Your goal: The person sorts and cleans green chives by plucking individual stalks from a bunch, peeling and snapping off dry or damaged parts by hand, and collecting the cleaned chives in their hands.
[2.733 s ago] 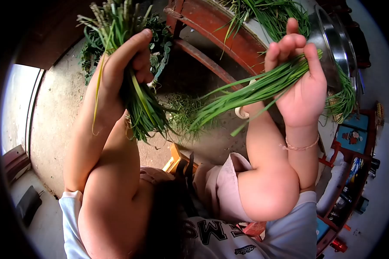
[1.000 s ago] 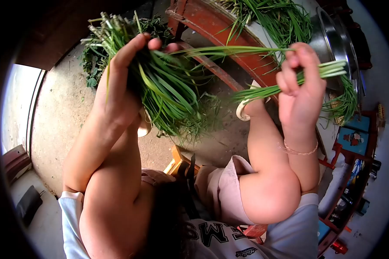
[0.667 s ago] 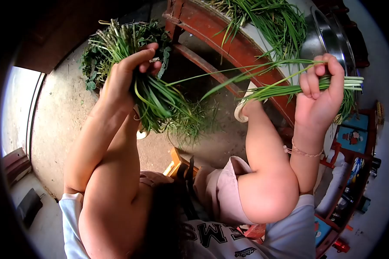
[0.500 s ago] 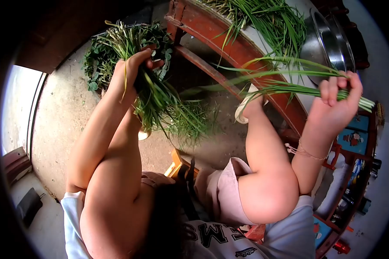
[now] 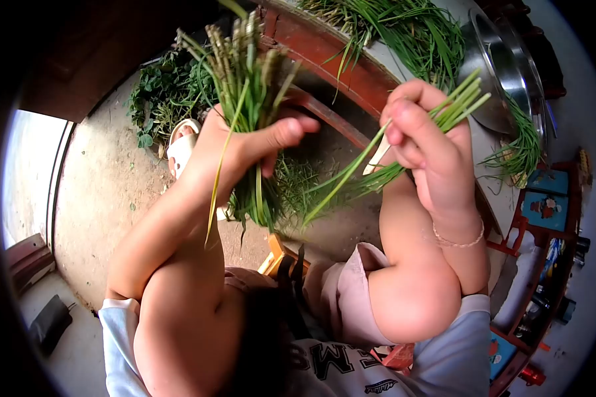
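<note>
The metal basin [image 5: 490,86] stands on the table [image 5: 357,76] near a heap of greens [image 5: 414,36] — contents unclear. The left hand [image 5: 235,145] grips a thick bundle [image 5: 238,86], ends above, leaves below — the right hand [image 5: 434,142] pinches a few stalks [image 5: 458,109].

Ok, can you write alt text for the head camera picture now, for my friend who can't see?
A person's left hand grips a thick bundle of long green stalks, while the right hand holds a thinner bunch. Ahead, more green stalks lie on a table with a red side, near a shiny metal bowl.
</note>
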`<state>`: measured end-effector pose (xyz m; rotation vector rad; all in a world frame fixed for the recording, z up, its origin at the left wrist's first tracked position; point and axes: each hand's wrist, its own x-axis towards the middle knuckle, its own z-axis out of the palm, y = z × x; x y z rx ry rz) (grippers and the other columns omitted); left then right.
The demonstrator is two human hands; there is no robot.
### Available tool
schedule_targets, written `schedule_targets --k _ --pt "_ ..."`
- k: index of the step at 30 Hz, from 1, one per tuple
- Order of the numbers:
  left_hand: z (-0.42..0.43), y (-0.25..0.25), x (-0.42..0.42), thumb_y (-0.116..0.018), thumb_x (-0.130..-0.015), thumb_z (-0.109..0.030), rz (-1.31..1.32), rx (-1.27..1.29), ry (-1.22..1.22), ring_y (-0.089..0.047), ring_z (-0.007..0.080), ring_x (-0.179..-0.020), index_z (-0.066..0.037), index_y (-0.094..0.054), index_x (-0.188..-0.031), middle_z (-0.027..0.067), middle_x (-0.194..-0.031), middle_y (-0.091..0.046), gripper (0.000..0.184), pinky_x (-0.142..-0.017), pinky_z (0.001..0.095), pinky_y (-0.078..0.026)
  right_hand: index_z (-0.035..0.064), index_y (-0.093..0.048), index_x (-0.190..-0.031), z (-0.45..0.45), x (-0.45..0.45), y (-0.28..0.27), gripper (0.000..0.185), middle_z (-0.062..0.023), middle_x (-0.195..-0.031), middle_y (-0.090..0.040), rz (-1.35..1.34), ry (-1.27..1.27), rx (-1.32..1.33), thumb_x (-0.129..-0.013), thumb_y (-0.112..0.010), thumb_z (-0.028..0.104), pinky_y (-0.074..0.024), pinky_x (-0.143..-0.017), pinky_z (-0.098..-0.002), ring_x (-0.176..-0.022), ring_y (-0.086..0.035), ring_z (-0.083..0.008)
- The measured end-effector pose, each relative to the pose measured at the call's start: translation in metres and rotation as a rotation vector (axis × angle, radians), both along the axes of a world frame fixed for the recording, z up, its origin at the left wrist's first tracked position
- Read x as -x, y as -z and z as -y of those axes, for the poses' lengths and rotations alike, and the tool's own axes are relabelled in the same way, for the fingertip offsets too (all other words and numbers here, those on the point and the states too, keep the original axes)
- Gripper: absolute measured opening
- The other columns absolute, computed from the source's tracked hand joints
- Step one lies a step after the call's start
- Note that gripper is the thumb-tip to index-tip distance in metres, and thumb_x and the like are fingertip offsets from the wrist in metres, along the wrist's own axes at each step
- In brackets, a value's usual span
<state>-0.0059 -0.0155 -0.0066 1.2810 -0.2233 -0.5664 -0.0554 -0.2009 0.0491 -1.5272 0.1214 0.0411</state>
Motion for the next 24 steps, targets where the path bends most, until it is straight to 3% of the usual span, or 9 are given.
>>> schedule_targets --k 5,13,17,21,24 --pt "0.0 -0.011 0.009 -0.067 -0.066 -0.006 -0.044 -0.059 0.195 -0.051 0.0038 -0.059 -0.005 -0.053 -0.101 0.0034 -0.079 -0.06 0.037 -0.042 0.0151 -0.039 0.0024 -0.053 -0.072 -0.012 -0.004 0.016 0.009 0.0016 -0.059 -0.051 -0.031 -0.057 -0.016 -0.077 -0.054 0.01 -0.0252 -0.043 -0.0153 -0.049 -0.038 -0.0002" --pt "-0.004 0.002 0.005 -0.069 -0.064 -0.006 -0.02 -0.088 0.125 -0.047 0.0042 -0.049 -0.002 -0.054 -0.086 0.002 -0.067 -0.057 0.027 -0.039 0.0166 -0.037 -0.001 -0.056 -0.077 -0.02 -0.003 0.029 0.009 0.0004 -0.065 -0.055 -0.11 -0.137 -0.054 -0.076 -0.056 0.008 -0.0356 -0.051 -0.0149 -0.058 -0.047 -0.0023" --pt "-0.003 0.0 0.007 -0.068 -0.065 -0.006 -0.063 -0.054 0.066 -0.047 0.0041 -0.048 -0.001 -0.055 -0.08 0.0017 -0.066 -0.056 0.021 -0.038 0.0164 -0.037 -0.001 -0.056 -0.072 -0.025 -0.003 0.04 0.009 0.0009 -0.065 -0.054 0.04 -0.192 0.079 -0.075 -0.057 0.008 -0.0349 -0.051 -0.0157 -0.058 -0.045 -0.002" --pt "-0.004 -0.009 0.009 -0.067 -0.066 -0.007 -0.101 -0.098 0.079 -0.047 0.0041 -0.048 -0.001 -0.055 -0.08 0.0009 -0.065 -0.055 0.019 -0.038 0.0163 -0.037 -0.0002 -0.055 -0.07 -0.02 -0.005 0.034 0.008 0.0021 -0.062 -0.053 0.029 -0.212 0.162 -0.073 -0.057 0.007 -0.0328 -0.05 -0.0157 -0.056 -0.043 -0.0018" --pt "-0.004 -0.011 0.01 -0.064 -0.067 -0.006 -0.135 -0.115 0.033 -0.047 0.0042 -0.048 -0.001 -0.055 -0.078 0.0005 -0.065 -0.055 0.016 -0.038 0.0162 -0.037 0.0011 -0.054 -0.067 -0.019 -0.006 0.032 0.006 0.0042 -0.058 -0.048 -0.064 -0.08 0.11 -0.07 -0.055 0.006 -0.0296 -0.048 -0.0167 -0.053 -0.04 -0.0017"
